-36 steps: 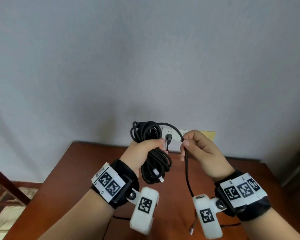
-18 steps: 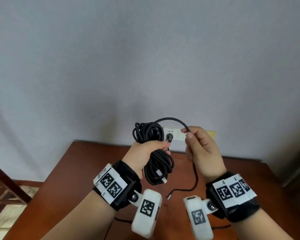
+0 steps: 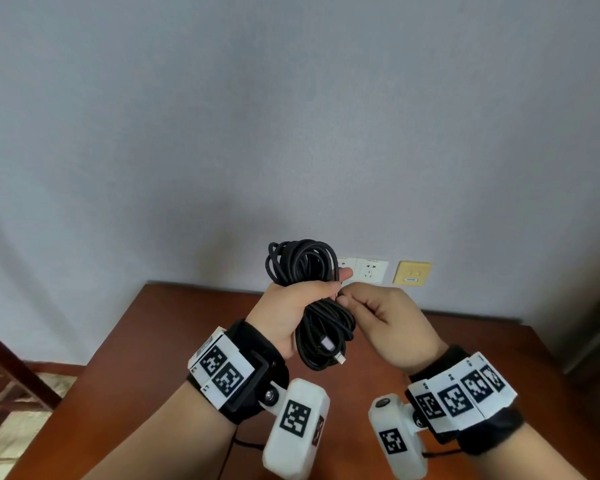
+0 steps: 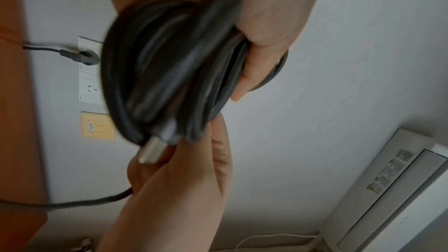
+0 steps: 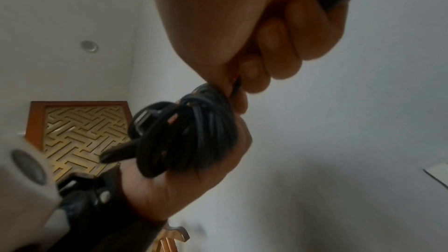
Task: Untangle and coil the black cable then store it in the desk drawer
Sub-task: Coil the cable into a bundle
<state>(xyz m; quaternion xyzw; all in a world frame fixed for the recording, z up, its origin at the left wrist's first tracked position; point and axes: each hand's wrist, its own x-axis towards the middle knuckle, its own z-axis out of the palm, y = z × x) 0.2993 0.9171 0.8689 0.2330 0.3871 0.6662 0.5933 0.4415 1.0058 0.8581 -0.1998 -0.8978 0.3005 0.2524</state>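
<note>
The left hand [image 3: 293,306] holds the coiled black cable [image 3: 321,306] in the air above the bench [image 3: 174,327], its grip closed around the bundle. The right hand [image 3: 388,320] pinches one strand beside the coil.

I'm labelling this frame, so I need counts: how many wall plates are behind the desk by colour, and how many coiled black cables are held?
White wall plates: 2
Yellow wall plates: 1
Coiled black cables: 1, gripped by the left hand, with the right hand pinching a strand
Total: 4
</note>
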